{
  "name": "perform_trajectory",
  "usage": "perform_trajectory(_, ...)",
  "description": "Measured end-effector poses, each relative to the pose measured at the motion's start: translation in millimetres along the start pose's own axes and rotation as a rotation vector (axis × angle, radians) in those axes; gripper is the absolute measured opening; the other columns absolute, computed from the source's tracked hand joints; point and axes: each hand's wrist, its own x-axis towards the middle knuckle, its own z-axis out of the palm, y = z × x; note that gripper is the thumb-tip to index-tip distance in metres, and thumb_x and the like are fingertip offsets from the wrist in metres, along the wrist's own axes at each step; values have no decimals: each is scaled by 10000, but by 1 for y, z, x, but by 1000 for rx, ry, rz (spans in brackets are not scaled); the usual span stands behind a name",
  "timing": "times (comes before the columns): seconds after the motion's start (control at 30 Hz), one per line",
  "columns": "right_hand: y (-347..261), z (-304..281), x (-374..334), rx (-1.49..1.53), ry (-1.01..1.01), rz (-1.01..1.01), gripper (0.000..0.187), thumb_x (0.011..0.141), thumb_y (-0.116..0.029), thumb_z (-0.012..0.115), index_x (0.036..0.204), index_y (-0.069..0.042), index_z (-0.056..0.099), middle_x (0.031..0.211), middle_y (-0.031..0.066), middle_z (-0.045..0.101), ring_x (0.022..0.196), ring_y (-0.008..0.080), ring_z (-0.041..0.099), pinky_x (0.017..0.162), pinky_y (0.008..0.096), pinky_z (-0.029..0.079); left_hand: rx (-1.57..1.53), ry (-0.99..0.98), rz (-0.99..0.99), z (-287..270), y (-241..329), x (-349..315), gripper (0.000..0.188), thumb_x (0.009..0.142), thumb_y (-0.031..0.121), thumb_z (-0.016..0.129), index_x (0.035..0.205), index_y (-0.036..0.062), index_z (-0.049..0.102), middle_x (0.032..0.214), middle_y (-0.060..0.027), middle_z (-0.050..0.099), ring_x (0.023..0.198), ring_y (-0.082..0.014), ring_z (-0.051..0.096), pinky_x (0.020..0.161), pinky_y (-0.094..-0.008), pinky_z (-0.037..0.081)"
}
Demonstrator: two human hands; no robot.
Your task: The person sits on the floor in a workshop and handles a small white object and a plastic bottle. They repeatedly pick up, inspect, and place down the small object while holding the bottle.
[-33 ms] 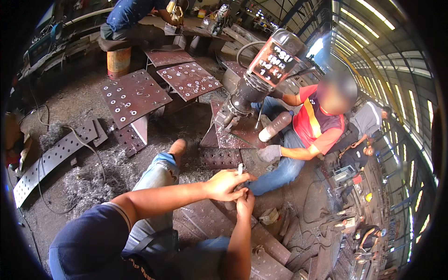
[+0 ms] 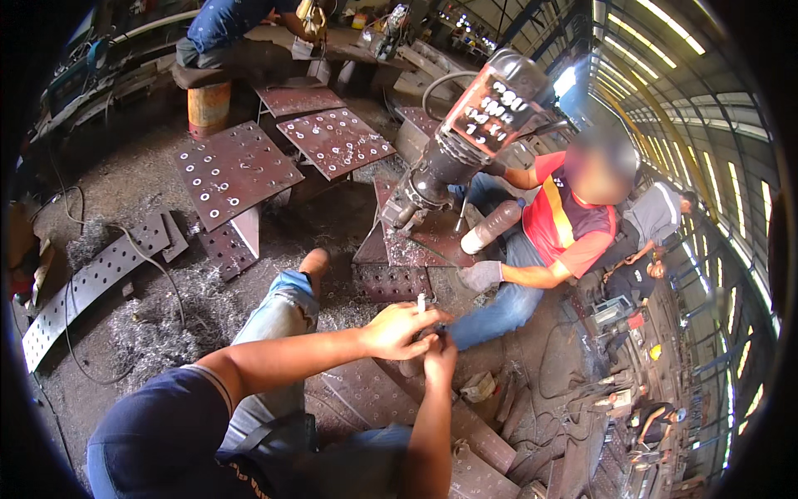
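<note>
My left hand (image 2: 397,330) is closed in front of my body, with a short white stick (image 2: 421,303) poking up between its fingers; whether it is chalk or a cigarette I cannot tell. Just below, my right hand (image 2: 440,359) is curled up against the left fingers. A small dark spot shows where the hands meet, and what the right fingers hold is hidden. Beyond my hands stands a drilling machine (image 2: 484,106) with a red-orange housing, set on dark steel plate. A co-worker in a red shirt (image 2: 561,212) sits beside it, one grey-gloved hand (image 2: 480,275) lowered near a plastic bottle (image 2: 494,226).
Drilled reddish plates (image 2: 237,173) rest on supports ahead. A long perforated strip (image 2: 91,291) lies at left by a cable (image 2: 174,287) and metal shavings (image 2: 166,333). More plates (image 2: 366,391) lie beneath my arms. Another person (image 2: 237,29) sits on a rusty drum (image 2: 208,108).
The whole view has shifted very slightly. Both my hands keep nearly the same pose, with the white stick still in the left one.
</note>
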Motion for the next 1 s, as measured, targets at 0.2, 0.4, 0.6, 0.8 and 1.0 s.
perform_trajectory(0.2,-56,22,168,176,17,80,173,1027,-263,657,1066,-97,628,883,12,678,677,89,607,559,241,501,114,-48,-405,3,-89,-49,401,900,219,681,1275,103,598,970,-158,686,849,-399,682,715,-502,552)
perform_trajectory(0.4,-31,-10,388,-257,488,-215,541,932,-342,751,1299,-8,537,1192,149,641,1031,257,637,874,379,520,-133,38,-459,-5,-90,-13,423,890,122,704,1300,87,605,1101,-140,724,942,-343,730,763,-427,604)
perform_trajectory(0.6,-8,-8,490,-467,699,-325,1005,748,-471,892,1442,88,427,1411,311,541,1276,433,569,1091,493,440,-233,-5,-491,-19,-91,-13,448,881,100,729,1311,64,610,1164,-135,719,970,-322,731,792,-396,603)
perform_trajectory(0.8,-20,38,462,-481,596,-213,880,695,-422,923,1370,14,565,1369,266,599,1251,426,585,1070,509,450,-157,-27,-602,-24,-94,-20,390,880,126,736,1250,74,624,1059,-137,731,838,-312,733,710,-409,593)
perform_trajectory(1.0,-24,-7,416,-180,622,-380,857,721,-234,961,1388,58,508,1382,189,583,1227,265,607,1083,401,470,-75,-76,-564,-13,-101,-15,387,933,273,651,1270,95,588,939,-194,722,841,-416,708,756,-518,568)
